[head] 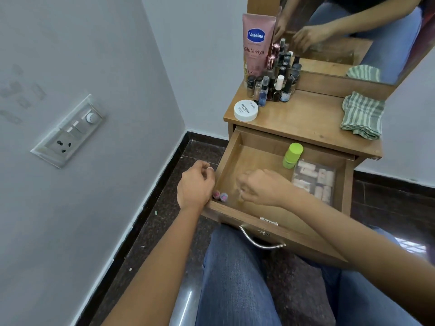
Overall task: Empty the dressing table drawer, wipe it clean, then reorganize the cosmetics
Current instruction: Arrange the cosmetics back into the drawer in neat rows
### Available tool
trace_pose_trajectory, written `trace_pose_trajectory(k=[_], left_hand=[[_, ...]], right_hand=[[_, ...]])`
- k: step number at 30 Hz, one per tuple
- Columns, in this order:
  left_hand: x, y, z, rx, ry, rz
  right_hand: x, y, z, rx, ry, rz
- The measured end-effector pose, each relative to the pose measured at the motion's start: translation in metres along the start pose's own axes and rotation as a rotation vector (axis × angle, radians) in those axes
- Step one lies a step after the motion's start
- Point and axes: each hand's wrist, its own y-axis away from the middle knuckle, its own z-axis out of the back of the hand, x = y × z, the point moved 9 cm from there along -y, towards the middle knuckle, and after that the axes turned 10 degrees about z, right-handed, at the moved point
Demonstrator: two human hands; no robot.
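The wooden drawer (346, 184) is pulled out over my lap. My left hand (194, 184) hovers at its left wall with fingers loosely curled and nothing visible in them. Just right of its wrist, two small pink and purple bottles (220, 196) stand in the drawer's front left corner. My right hand (263, 187) reaches into the front of the drawer, blurred, with fingertips bent down over a small pale item (240, 198); whether it holds it is unclear. A green bottle (292, 155) and a clear box of lipsticks (314, 180) sit at the drawer's back right.
On the tabletop (299, 118) stand a pink Vaseline tube (257, 43), a cluster of several nail polish bottles (273, 85), a white round jar (246, 110) and a folded striped green cloth (362, 115). A mirror (341, 38) stands behind. The wall with a socket panel (68, 132) is at left.
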Motion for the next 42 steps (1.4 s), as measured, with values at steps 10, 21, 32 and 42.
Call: trace_pose_trajectory(k=[10,21,32,42], left_hand=[[0.001,0.0,-0.001,-0.005,-0.005,0.006],[0.002,-0.001,-0.002,-0.013,-0.003,0.002],[0.003,-0.001,-0.003,-0.019,0.003,-0.006],[0.001,0.0,-0.002,-0.027,0.006,-0.014]], right_hand=[[-0.018,0.009,-0.052,-0.068,-0.595,-0.048],[-0.014,-0.002,-0.067,-0.053,-0.541,-0.016],[-0.011,-0.005,-0.071,-0.064,-0.511,-0.005],[-0.007,-0.003,-0.067,-0.052,-0.504,0.065]])
